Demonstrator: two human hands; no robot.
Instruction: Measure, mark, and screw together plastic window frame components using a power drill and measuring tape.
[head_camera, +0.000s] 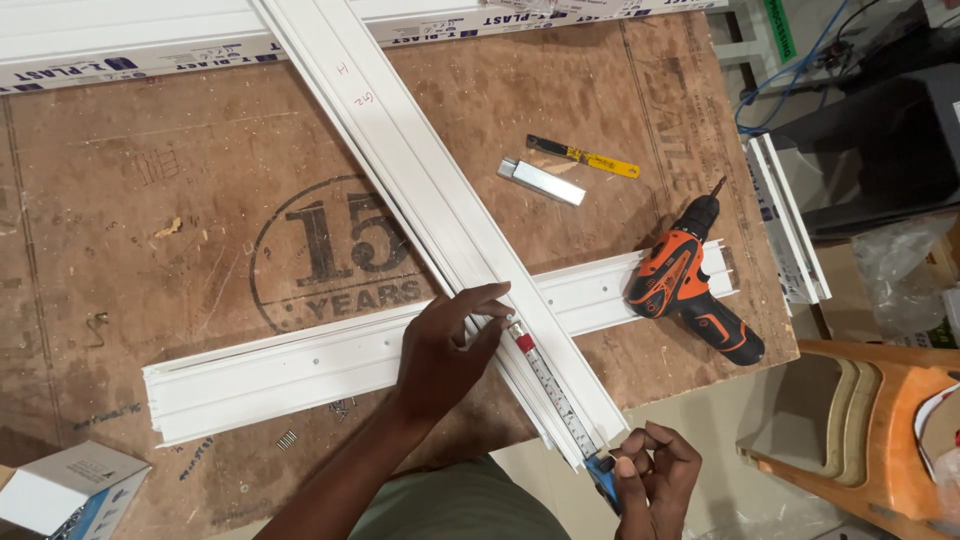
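A long white plastic channel strip (430, 190) lies diagonally across a shorter white strip (300, 365) on a brown plywood table (150, 220). My left hand (450, 340) presses the end hook of a tape measure blade (550, 390) against the diagonal strip where the two strips cross. My right hand (655, 475) grips the blue tape measure case (603, 478) just past the strip's near end, off the table edge. The blade runs along the strip's edge between both hands.
An orange and black cordless drill (690, 285) rests on the shorter strip at right. A yellow utility knife (585, 156) and a short white offcut (542, 181) lie beyond. A small cardboard box (65, 485) sits bottom left; an orange plastic chair (880, 430) stands right.
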